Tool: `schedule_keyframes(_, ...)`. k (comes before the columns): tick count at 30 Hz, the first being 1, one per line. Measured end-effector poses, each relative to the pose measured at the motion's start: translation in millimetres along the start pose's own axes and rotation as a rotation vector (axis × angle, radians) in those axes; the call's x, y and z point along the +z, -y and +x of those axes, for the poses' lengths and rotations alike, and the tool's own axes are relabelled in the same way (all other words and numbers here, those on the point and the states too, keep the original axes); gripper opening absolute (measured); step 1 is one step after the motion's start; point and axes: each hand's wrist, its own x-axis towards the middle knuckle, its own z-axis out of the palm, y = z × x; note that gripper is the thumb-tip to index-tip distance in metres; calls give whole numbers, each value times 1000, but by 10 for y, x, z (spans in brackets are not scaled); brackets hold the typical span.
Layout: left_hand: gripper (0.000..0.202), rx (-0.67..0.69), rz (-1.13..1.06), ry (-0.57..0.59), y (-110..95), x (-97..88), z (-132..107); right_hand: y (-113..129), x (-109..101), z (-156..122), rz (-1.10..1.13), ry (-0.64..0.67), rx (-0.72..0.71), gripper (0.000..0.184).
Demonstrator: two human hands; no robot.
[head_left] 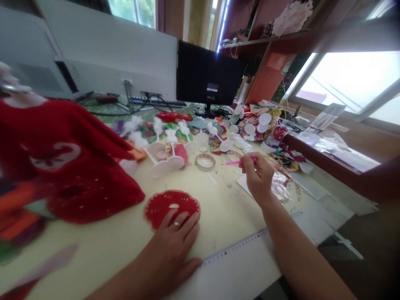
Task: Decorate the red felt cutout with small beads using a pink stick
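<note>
"Well, what's around you?"

"Long pale table [218, 216] below a window [346, 79]. Monitor [206, 71] and keyboard [158, 101] at the far side, shelf [268, 39] high on the right."

"Left side?"

"Large red felt piece [62, 166], blurred, close to the camera. Can't tell what it rests on."

"Further ahead?"

"Crowded craft spread: white plastic stems with discs [162, 164], several lying tilted, among felt scraps [187, 141]. Narrow round band [205, 161] just in front of them. Foil scrap [281, 185] just beyond your right hand."

"Your left hand [170, 246]?"

"Spread, palm down, fingers pressing on a red felt disc [171, 206]. Disc lies flat on the table, stitched-looking edge, pale gap near its top. Ring [176, 225] on one finger. Long ruler [237, 250] runs just beside the hand."

"Your right hand [258, 177]?"

"Fingers pressed together, pinching a pink stick [240, 162] against the thumb. Stick points left, tip apart from the disc and nearer the band."
</note>
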Motion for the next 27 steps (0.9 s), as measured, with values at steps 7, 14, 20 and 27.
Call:
schedule_keyframes(7, 41, 20, 19, -88, 6, 65, -13, -169, -74, -75, -143, 70, 46, 33)
schedule_keyframes(14, 37, 63, 47, -148, 19, 4, 44, -143, -146, 24, -340, 407, 102, 36)
schedule_keyframes(20, 29, 93, 1, -256, 10, 1, 65, -123, -137, 3, -498, 527, 116, 35)
schedule_keyframes(27, 25, 116, -43, -305, -10, -15, 47, -153, -157, 23, -644, 590, 149, 35)
